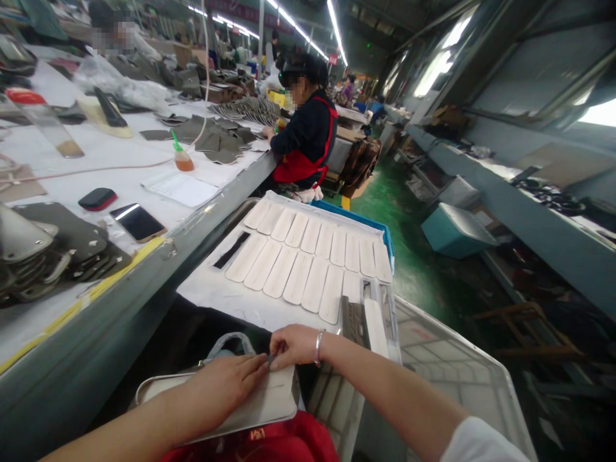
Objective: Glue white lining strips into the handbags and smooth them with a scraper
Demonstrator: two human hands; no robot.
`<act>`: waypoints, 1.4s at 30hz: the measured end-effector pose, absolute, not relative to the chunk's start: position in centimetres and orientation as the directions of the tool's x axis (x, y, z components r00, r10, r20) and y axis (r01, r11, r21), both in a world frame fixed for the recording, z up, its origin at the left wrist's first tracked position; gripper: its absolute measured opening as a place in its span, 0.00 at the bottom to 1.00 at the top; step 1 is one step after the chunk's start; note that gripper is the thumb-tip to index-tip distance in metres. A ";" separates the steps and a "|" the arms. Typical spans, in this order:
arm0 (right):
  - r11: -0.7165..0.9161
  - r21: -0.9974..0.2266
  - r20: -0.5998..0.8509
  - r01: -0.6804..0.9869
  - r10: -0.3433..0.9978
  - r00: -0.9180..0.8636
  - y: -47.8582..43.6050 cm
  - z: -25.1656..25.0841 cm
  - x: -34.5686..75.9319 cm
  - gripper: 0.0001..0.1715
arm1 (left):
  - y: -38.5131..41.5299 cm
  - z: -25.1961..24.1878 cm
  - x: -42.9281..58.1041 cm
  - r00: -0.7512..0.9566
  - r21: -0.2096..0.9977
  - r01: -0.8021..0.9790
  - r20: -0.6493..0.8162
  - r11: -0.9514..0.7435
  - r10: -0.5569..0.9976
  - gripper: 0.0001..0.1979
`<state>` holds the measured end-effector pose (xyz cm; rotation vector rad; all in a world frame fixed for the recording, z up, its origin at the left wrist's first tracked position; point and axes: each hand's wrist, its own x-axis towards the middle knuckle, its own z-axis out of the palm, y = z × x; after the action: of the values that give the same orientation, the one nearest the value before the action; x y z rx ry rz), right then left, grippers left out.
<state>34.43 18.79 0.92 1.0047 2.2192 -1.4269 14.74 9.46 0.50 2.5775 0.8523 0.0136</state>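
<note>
On my lap rests a white, bag-like piece (276, 401) with rounded corners and a piped edge. My left hand (224, 388) lies flat over it, fingers stretched together toward my right hand. At its far edge my right hand (293, 346) is closed in a pinch; a small greyish bit shows by the fingertips, too little to name. A pale looped strap (233, 340) stands behind the piece. Farther ahead, on a white sheet (206, 289), lie two rows of white rounded strips (293, 276). A grey-brown strip (355, 321) lies at the sheet's right side.
The workbench (212, 228) on the left bears a phone (138, 221), a glue bottle (183, 159), a notepad (181, 187) and grey cut pieces (212, 138). A co-worker (308, 122) in a red apron sits ahead. A white crate (447, 359) stands at right.
</note>
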 end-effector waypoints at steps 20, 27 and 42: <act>0.117 -0.860 -0.494 0.496 0.046 -0.868 18.3 0.9 27.0 0.24 | 9.3 2.3 5.8 0.812 0.674 0.467 -0.072 -0.572 0.579 0.24; 0.119 -0.873 -0.476 0.472 -0.001 -0.879 17.9 0.9 23.6 0.26 | 8.8 2.8 2.7 0.755 0.790 0.421 -0.032 -0.446 0.655 0.18; 0.272 -0.887 -0.390 0.373 -0.011 -0.921 17.2 0.1 20.6 0.24 | 6.3 3.2 1.2 0.696 0.417 0.705 -0.252 -0.574 0.672 0.27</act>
<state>20.60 17.24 0.08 0.3308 2.2281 -1.6903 1.24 6.29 3.24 2.4141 1.0575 -0.0886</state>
